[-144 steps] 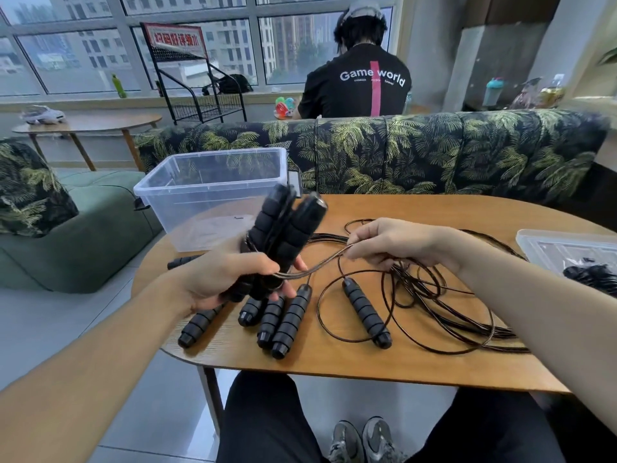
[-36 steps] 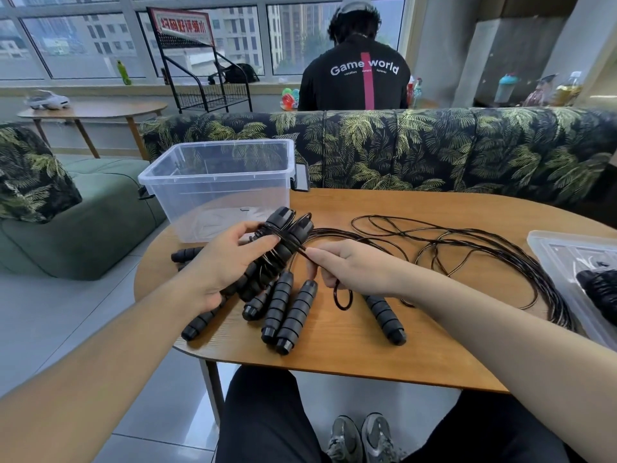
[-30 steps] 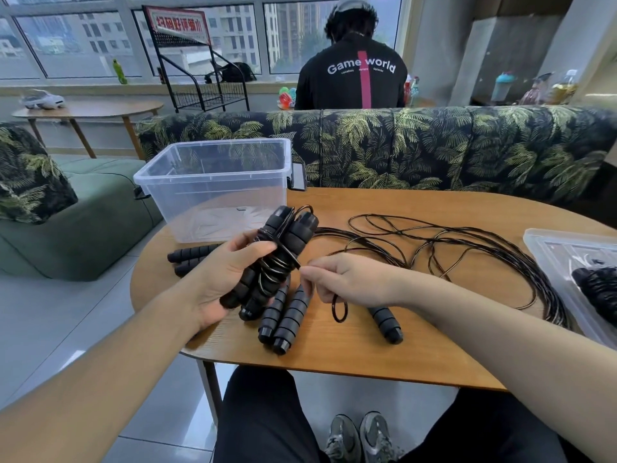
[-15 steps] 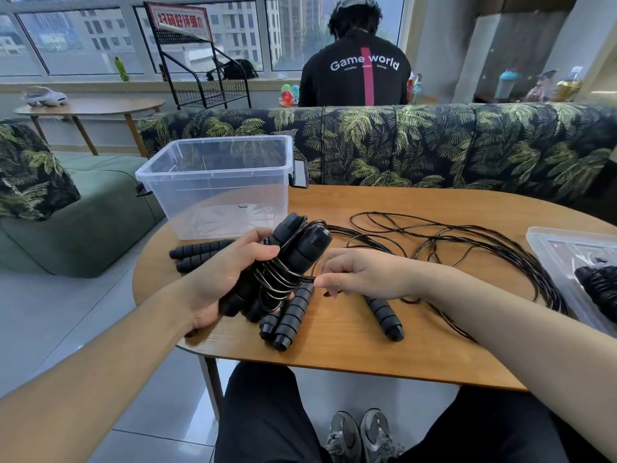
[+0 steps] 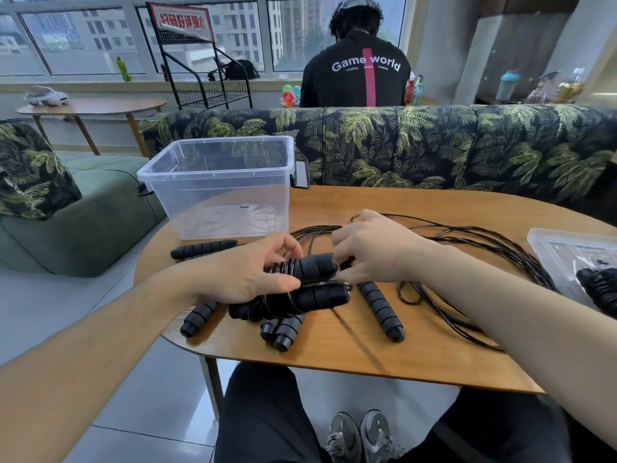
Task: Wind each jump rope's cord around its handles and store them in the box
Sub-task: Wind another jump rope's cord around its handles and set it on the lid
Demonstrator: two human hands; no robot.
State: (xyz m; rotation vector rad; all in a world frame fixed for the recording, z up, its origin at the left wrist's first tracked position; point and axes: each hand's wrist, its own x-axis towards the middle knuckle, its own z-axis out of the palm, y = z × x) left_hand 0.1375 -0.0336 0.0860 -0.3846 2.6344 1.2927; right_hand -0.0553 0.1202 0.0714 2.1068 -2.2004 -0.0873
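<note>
Winding step. Left hand (image 5: 247, 279) grips paired wrapped handles (image 5: 307, 282); right hand (image 5: 370, 252) apparently pinches cord (image 5: 467, 235), partly hidden. Next: secure end, into clear box (image 5: 217, 168).

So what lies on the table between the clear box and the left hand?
Head view: two loose black handles lie side by side between the clear box and the left hand.

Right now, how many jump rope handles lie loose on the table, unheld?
6 visible: two back handles beside the clear box, one front-left handle, two front handles under the held bundle, one right handle. More may be hidden.
</note>
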